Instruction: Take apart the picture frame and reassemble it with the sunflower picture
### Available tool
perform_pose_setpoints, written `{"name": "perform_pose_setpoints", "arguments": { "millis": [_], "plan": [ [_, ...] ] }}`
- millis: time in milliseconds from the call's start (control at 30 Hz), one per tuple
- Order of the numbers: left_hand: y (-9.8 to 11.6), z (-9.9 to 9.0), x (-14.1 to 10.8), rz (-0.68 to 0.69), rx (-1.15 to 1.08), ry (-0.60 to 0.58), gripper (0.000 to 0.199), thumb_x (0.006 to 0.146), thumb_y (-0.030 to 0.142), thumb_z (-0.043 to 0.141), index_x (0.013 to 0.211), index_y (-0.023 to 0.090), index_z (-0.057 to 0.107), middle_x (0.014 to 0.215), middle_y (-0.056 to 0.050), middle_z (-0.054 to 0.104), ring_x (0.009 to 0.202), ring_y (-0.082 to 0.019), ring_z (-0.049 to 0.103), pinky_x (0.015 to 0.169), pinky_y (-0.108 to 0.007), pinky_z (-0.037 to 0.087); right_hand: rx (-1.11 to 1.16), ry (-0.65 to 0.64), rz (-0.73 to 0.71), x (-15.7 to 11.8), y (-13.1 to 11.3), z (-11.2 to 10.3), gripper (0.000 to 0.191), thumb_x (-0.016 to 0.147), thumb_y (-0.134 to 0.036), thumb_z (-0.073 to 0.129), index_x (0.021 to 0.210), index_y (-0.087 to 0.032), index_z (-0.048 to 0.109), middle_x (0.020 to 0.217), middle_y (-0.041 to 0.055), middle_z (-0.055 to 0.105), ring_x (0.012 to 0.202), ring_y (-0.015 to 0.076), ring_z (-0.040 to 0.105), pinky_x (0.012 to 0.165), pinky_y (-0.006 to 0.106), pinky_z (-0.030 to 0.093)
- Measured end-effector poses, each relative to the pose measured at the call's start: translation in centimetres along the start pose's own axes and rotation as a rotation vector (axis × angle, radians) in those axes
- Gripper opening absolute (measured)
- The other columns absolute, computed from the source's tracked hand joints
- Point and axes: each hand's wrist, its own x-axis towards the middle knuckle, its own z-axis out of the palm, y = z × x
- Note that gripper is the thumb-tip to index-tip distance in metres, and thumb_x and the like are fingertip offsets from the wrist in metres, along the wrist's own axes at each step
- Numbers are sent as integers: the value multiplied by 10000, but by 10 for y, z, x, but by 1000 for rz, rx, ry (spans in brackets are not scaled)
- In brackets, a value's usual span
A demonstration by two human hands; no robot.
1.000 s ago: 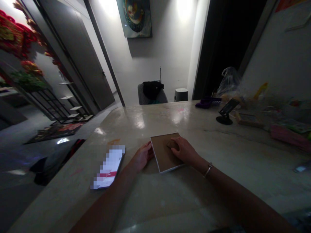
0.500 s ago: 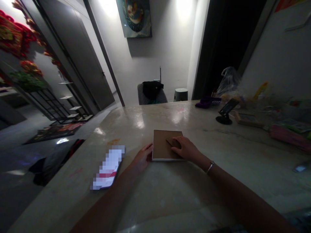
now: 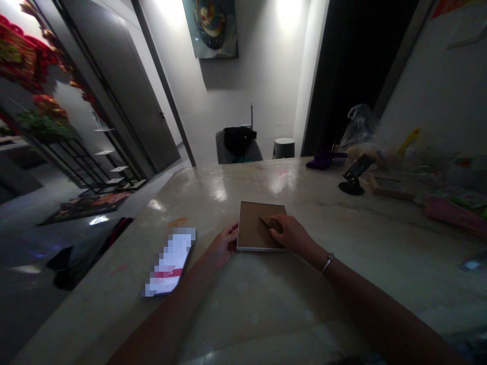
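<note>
**Glossy tabletop (image 3: 247, 314), thin square board (image 3: 249, 233) that could skid**

The light, marbled surface looks smooth and offers little grip. Nearest, a lit smartphone (image 3: 171, 263) lies to the left, close beside the left forearm (image 3: 178, 299); an elbow swung outward might nudge it.

The brown-faced, pale-edged board is in front of the person, between the hands. The left hand (image 3: 222, 246) has its fingers close together at the left edge; whether they grip or merely steady it, I cannot tell. If that contact slackened, a sideways push from the other side could turn the board.

The right hand (image 3: 291, 234) reaches over the right side, fingers bent, thumb apart, by a small brown flap-like piece (image 3: 265, 221). Whether it is pinched is unclear. Prying too hard there might bend or tear it.

Farther off, a black phone stand (image 3: 353, 177) stands well apart, at little risk.
</note>
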Motion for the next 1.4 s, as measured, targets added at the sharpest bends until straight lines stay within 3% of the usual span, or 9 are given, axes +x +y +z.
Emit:
{"name": "perform_pose_setpoints", "arguments": {
  "millis": [400,700,967,1167,1400],
  "plan": [
    [2,4,-4,-18,-28,27,360,771,90,545,1126,151,527,1037,-93,650,892,-201,632,763,-304,500,76,-4,33,1,1,-2,329,730,-213,566,1048,-133,598,1004,104,651,882,209,596,788,311,449],
    [1,4,-3,0,-117,-33,366,785,109,517,1147,158,531,1003,-85,665,910,-203,630,806,-314,492,141,-20,47,1,2,-5,225,715,-209,582,928,-163,637,926,74,668,806,185,610,725,292,452],
    [4,14,-9,-183,-194,-12,392,816,307,488,1156,118,539,942,-124,684,891,-265,636,764,-390,505,153,-26,-51,2,1,3,193,712,-184,581,901,-170,623,893,62,654,827,173,590,754,297,445],
    [5,8,-2,-144,-154,114,384,808,289,498,1147,110,532,936,-126,685,860,-247,647,747,-363,516,130,-8,-107,-1,-5,4,188,705,-164,587,891,-167,615,898,61,643,827,174,581,774,308,440],
    [6,9,-2,-98,-144,49,354,813,256,490,1140,131,538,932,-117,686,836,-239,653,745,-361,516,158,-7,-115,-1,-4,4,192,705,-153,585,894,-170,611,906,56,639,832,169,580,776,304,436]
  ]
}}
